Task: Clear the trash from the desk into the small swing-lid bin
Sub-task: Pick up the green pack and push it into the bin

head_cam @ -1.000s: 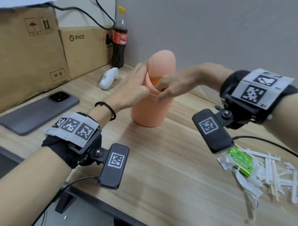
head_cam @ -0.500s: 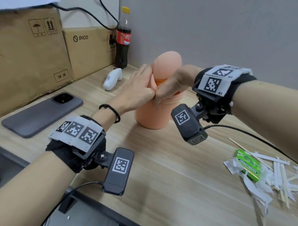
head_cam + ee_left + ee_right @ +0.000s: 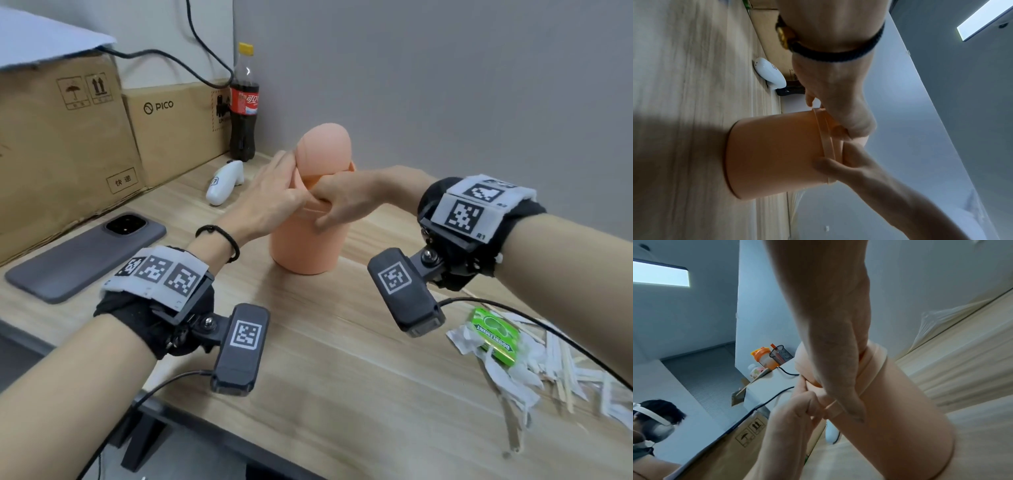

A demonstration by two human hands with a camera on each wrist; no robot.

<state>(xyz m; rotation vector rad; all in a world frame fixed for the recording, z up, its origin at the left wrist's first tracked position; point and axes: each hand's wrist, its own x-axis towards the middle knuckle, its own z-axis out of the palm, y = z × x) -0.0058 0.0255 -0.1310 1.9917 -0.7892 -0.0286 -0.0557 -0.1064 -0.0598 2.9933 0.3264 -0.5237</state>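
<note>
The small peach swing-lid bin (image 3: 305, 246) stands mid-desk, its domed lid (image 3: 323, 150) tipped upright. My left hand (image 3: 274, 195) is at the bin's left side: fingers lie straight along the lid and the bent thumb hooks the top ring. My right hand (image 3: 339, 205) grips the rim from the right, thumb outside and fingers curled over the edge. The left wrist view shows both hands meeting on the bin's ring (image 3: 828, 146). The trash lies at the right: a green gum pack (image 3: 495, 337), torn white wrappers (image 3: 507, 377) and thin wooden sticks (image 3: 565, 370).
A grey phone (image 3: 85, 253) lies at the left and a white controller (image 3: 226, 181) behind it. Cardboard boxes (image 3: 61, 137) and a cola bottle (image 3: 244, 102) line the back. A grey wall stands close behind the bin. A black cable (image 3: 548, 332) crosses the trash.
My right wrist swung in toward the bin, then back out to the right. Its fingers now curl lower over the rim. My left hand has stayed on the lid side.
</note>
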